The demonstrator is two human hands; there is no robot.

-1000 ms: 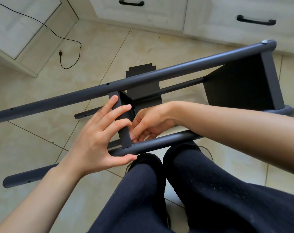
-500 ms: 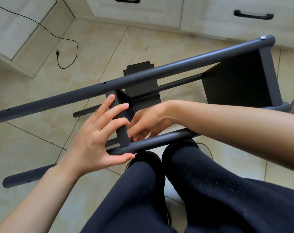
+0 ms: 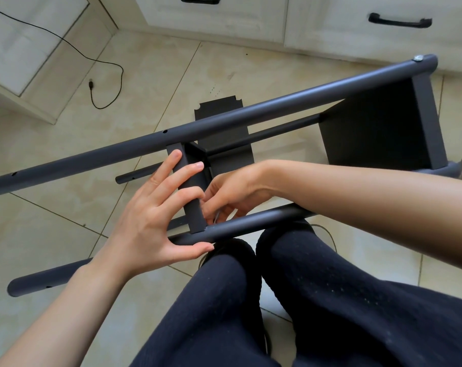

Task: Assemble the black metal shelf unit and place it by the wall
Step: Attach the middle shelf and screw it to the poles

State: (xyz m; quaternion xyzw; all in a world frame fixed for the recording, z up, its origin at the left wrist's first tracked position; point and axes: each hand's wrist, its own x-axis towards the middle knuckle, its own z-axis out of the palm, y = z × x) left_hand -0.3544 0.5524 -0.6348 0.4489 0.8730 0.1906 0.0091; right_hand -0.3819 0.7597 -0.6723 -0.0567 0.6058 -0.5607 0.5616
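Observation:
The black metal shelf frame lies on its side across the floor, with a long upper tube (image 3: 251, 112) and a near tube (image 3: 251, 223) above my knees. An end shelf panel (image 3: 370, 133) is fixed at the right, with a silver bolt (image 3: 417, 58) in the tube end. A middle shelf panel (image 3: 191, 207) stands between the two tubes. My left hand (image 3: 150, 221) holds it, fingers across its edge and thumb under the near tube. My right hand (image 3: 232, 192) reaches in behind the panel, fingers curled at the lower joint around a small shiny metal part, mostly hidden.
A loose black panel (image 3: 219, 109) lies flat on the tiled floor under the frame. A black cable (image 3: 105, 64) trails at the left. White cabinets (image 3: 251, 17) with black handles line the back. My legs (image 3: 304, 300) in dark trousers fill the lower right.
Both hands stay at the middle panel's lower joint. My right fingers shift slightly behind the panel, and the view drifts a little.

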